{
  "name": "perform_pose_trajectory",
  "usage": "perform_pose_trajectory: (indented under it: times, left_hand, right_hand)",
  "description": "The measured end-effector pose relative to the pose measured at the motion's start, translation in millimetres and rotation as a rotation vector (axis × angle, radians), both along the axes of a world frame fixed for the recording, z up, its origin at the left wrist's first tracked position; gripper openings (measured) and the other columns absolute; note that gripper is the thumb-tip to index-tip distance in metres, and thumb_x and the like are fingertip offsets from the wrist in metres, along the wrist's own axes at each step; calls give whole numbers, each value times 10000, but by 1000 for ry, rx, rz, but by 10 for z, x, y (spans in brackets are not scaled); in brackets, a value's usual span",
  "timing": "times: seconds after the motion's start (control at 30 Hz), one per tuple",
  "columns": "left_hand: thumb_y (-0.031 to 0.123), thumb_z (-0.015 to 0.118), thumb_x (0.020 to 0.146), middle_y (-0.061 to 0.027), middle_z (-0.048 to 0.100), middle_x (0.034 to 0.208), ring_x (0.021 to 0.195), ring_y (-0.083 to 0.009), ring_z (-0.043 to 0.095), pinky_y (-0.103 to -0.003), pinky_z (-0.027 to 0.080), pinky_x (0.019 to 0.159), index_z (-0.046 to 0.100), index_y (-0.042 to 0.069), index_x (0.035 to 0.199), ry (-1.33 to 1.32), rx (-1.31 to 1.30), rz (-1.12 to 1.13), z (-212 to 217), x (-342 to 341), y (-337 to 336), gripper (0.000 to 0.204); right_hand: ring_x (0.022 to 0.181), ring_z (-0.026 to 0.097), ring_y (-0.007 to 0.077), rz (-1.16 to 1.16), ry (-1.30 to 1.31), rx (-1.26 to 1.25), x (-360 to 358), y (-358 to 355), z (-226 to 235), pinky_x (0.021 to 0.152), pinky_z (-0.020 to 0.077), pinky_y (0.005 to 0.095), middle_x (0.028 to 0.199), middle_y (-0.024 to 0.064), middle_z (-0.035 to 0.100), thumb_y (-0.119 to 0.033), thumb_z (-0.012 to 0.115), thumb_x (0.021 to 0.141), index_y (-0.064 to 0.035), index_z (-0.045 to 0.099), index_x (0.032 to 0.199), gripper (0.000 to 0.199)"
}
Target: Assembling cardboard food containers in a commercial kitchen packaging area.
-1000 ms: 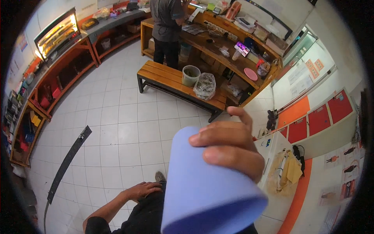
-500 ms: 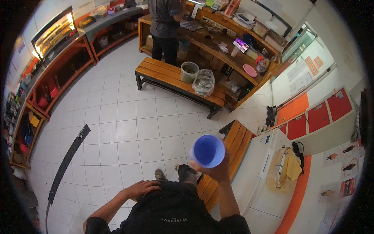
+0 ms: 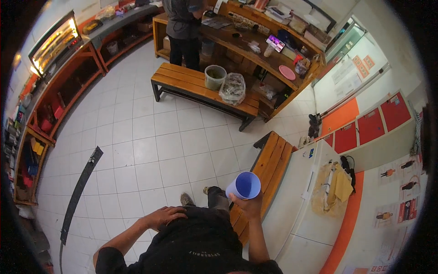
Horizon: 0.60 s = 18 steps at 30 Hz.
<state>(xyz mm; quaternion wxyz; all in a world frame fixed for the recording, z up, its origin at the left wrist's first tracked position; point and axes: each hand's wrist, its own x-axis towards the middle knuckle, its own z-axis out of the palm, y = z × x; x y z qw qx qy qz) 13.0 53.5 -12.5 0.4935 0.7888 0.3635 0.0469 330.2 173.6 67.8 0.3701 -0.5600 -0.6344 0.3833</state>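
A lavender-blue plastic cup (image 3: 237, 188) is held in my right hand (image 3: 250, 208), whose fingers wrap round its side. The cup tilts a little, its open mouth facing up; whether there is anything in it I cannot tell. Just beyond it runs a slatted wooden bench (image 3: 268, 166). My left hand (image 3: 165, 218) lies on my dark clothing at the top of my left leg. Its fingers are stretched out and hold nothing.
A second bench (image 3: 180, 74) ahead bears a bucket (image 3: 214, 84) and a clear plastic bag (image 3: 233, 93). Behind it a person (image 3: 183, 32) stands at a wooden counter (image 3: 255, 52). A white fridge (image 3: 292, 201) stands right. A black strip (image 3: 78, 201) shows at left.
My right hand has lowered the cup, which looks smaller and farther from the camera. My left hand stays on my leg. The whole view has shifted slightly.
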Motion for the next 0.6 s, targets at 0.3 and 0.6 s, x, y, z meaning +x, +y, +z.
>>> perform_pose_trajectory:
  times: [0.3,0.6]
  left_hand:
    - [-23,811,402,-58,247,1477,1355,-328,282,-563,260,1097,308,289,1376,3,17,-9,1,14,-11,1140]
    - [-7,797,507,-62,252,1471,1360,-328,268,-554,263,1096,302,296,1381,51,11,5,-37,36,-64,1049]
  right_hand:
    - [900,616,215,14,19,-84,-36,-36,-17,803,495,356,986,78,623,-273,845,614,-81,545,1078,585]
    - [960,616,237,80,-67,99,-152,-15,7,850,495,374,1062,85,614,-273,858,598,-87,515,1157,682]
